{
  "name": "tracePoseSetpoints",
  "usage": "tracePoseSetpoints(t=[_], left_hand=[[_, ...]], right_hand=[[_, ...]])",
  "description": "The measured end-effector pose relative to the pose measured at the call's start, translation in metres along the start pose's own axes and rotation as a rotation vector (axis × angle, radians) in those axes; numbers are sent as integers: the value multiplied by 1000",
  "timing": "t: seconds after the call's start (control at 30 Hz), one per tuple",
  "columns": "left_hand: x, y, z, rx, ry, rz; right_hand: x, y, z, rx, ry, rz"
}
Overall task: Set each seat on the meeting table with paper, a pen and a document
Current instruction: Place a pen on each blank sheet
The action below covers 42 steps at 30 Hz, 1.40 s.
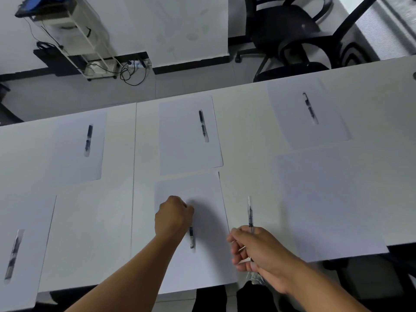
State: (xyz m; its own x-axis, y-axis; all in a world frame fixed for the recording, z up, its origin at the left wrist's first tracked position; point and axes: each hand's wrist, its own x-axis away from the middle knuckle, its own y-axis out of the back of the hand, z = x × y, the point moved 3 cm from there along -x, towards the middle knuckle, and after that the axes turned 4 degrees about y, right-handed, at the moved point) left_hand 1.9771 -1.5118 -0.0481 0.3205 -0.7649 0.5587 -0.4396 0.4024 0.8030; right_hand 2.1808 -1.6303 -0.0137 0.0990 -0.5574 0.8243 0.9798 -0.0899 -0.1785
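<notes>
Several white sheets lie on the white meeting table (245, 122). The far sheets each carry a pen: far left pen (88, 140), far middle pen (203, 126), far right pen (310, 108). The near left sheet (27, 221) has a pen (13, 255) too. My left hand (173, 216) is curled over the near middle sheet (202, 262) and holds a pen (191, 238) against it; only the pen's lower end shows. My right hand (258, 251) grips another pen (250, 213) upright beside that sheet. The near right sheet (326, 199) is bare.
A black office chair (288, 37) stands beyond the table's far edge at the right. A white trolley (74, 34) with cables and a power strip (135, 64) stands on the floor at the far left. The table's near edge runs just in front of me.
</notes>
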Motion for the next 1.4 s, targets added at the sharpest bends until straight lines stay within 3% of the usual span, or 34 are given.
tracePoseSetpoints(t=[0.37,0.57,0.8,1.1,1.4], left_hand=[[-11,-4,-1,-63,9,48],[-1,5,-7,-71,-23,-10],[40,-1,-56,3,-201,64],[103,-50,-124,-73,-629,151],[135,-109,-180,-88,-744,186]], right_hand=[[-2,11,9,-20,20,-11],[12,21,21,-24,45,-15],[36,52,33,2,108,-67],[54,119,23,-27,113,-223],[67,190,-8,21,161,-332]])
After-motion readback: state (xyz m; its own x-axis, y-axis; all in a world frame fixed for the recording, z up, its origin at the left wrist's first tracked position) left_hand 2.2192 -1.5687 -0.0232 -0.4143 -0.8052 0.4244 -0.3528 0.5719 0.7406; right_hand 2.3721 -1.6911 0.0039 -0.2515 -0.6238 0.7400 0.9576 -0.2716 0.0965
